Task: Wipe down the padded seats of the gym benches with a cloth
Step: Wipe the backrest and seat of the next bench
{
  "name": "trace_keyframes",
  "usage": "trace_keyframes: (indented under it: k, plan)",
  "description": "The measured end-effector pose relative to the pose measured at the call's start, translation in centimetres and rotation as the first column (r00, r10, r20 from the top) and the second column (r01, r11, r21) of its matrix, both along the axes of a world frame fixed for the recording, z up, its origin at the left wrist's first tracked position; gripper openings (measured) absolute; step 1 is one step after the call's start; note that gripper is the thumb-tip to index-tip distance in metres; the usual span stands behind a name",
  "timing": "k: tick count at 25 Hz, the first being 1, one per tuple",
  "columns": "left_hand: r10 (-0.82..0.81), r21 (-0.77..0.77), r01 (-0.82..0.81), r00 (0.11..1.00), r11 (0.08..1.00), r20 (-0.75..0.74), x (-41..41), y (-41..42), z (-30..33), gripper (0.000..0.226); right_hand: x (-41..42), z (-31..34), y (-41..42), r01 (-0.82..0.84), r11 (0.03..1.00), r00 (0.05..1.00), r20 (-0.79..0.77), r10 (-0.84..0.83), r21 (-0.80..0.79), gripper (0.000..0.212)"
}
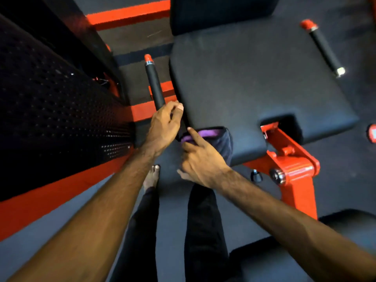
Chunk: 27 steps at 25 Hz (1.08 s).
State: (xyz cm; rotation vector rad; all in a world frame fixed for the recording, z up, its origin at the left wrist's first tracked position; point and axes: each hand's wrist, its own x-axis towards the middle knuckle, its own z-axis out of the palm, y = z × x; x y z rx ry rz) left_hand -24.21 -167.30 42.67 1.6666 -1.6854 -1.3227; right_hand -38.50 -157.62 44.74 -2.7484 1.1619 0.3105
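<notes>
We had both hands at the near left corner of the padded seat, so we judged the wiping to be in an early or resetting phase rather than finished. Our left hand sat at the seat's side edge, its fingers curled and pinching what looked like a dark edge of the cloth, though we could not tell for certain what lay between them; just beyond those fingertips stood a black grip handle with a red cap. Our right hand held the cloth against the seat's front edge, index finger stretched out along a purple fold, the other fingers bent round the dark bunched part hanging below them. The cloth was gathered, not spread, and touched only the front lip of the pad. Nothing showed whether the broad top surface beyond our fingers had been wiped; it looked dry and even. A second pad lay nearer to us than our right forearm, so we judged that most of the job was probably left: spread the cloth, sweep this seat, then move on
</notes>
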Motion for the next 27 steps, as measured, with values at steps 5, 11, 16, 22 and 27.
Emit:
trace_keyframes:
  k: [5, 11, 16, 22, 27]
  plan:
    - [-0.312, -0.486, 0.342, 0.939, 0.804, 0.145, -0.6, 0.1, -0.3, 0.025, 0.3, 1.7, 5.2, 0.563, 0.820, 0.747, 0.486, -0.453, -0.100, 0.040]
    - [-0.588, -0.546, 0.620, 0.765, 0.564, 0.262, -5.7, -1.0, 2.0, 0.030, 3.1, 0.7, 9.0, 0.490, -0.532, -0.844, 0.528, -0.092, 0.691, 0.065]
    - [-0.719, -0.511, 0.767, 0.599, 0.388, 0.352, -9.0, 1.1, 0.5, 0.037, 8.5, -2.2, 3.2, -0.063, -0.343, -0.952, 0.047, 0.302, 0.937, 0.068]
    - [-0.714, -0.532, 0.787, 0.564, 0.312, 0.416, -9.0, 1.4, -0.1, 0.039, 6.7, -6.0, 4.5, -0.226, -0.173, -0.957, -0.185, 0.225, 0.959, 0.078]
    - [-0.702, -0.511, 0.810, 0.541, 0.287, 0.464, -9.3, 1.7, -0.1, 0.043, 3.9, -5.6, 3.9, -0.112, -0.326, -0.959, -0.017, 0.282, 0.939, 0.052]
